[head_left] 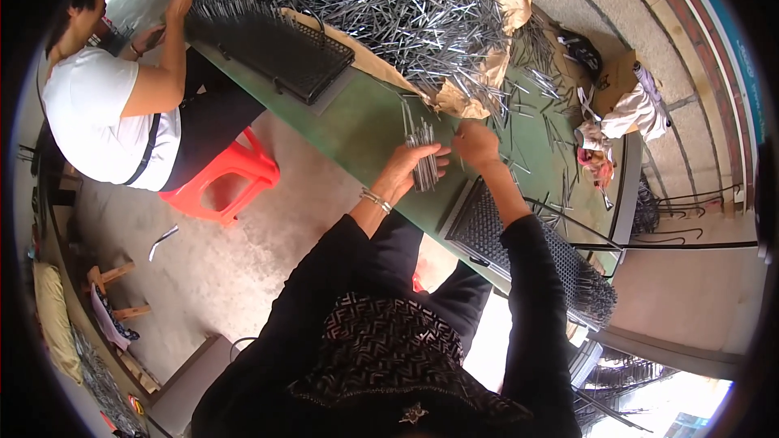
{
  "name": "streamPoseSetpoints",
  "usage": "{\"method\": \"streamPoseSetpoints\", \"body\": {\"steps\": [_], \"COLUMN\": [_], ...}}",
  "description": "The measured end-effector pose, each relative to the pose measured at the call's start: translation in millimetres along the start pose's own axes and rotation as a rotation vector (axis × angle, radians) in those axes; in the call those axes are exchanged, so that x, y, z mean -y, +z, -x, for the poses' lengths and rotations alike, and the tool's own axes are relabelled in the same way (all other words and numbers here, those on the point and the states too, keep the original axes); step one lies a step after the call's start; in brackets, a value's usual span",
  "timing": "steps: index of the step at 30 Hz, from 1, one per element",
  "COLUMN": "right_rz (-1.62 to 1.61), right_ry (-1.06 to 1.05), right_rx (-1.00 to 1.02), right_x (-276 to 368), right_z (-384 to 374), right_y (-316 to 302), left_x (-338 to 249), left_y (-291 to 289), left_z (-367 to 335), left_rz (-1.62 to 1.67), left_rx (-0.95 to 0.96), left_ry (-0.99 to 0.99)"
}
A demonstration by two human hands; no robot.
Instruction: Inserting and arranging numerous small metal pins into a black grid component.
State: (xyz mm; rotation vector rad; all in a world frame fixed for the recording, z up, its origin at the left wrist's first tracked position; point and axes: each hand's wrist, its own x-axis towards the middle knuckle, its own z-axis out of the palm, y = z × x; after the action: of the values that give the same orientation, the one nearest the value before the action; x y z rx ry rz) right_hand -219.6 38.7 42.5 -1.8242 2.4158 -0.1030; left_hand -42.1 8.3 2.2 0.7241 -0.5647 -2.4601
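A patterned scarf (pixel 389 337) spreads below the fingers of the left hand (pixel 402 164), which clasp a bundle of thin metal strips (pixel 424 172) partly hidden by the thumb, while beside them the right hand (pixel 477 144) curls, its grip impossible to tell.

From the wearer's head, the upright fisheye view looks steeply down and forward over the green table (pixel 357 109). The left hand (pixel 402 166) and right hand (pixel 476 143), at arm's reach, sit near mid-frame; the wearer's dark clothing (pixel 389 357), nearest, fills the lower centre.
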Motion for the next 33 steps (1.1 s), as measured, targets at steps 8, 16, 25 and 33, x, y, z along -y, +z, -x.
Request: {"method": "streamPoseSetpoints", "body": {"steps": [8, 16, 25, 33], "right_rz": [-0.916, -0.929, -0.585, -0.905], "right_ry": [0.012, -0.090, -0.176, 0.062], "right_rx": [0.021, -0.027, 0.060, -0.278], "right_x": [8, 11, 7, 24], "right_z": [18, 1, 7, 18], "right_y": [-27, -63, -63, -53], "left_x": [0, -9, -1, 11], "left_y": [15, 36, 47, 50], "left_z": [0, 21, 24, 19], "left_rz": [-0.005, -0.188, -0.605, -0.620], "left_rx": [0.150, 0.246, 0.057, -0.102], "left_ry": [0.001, 0.040, 0.176, 0.300]}}
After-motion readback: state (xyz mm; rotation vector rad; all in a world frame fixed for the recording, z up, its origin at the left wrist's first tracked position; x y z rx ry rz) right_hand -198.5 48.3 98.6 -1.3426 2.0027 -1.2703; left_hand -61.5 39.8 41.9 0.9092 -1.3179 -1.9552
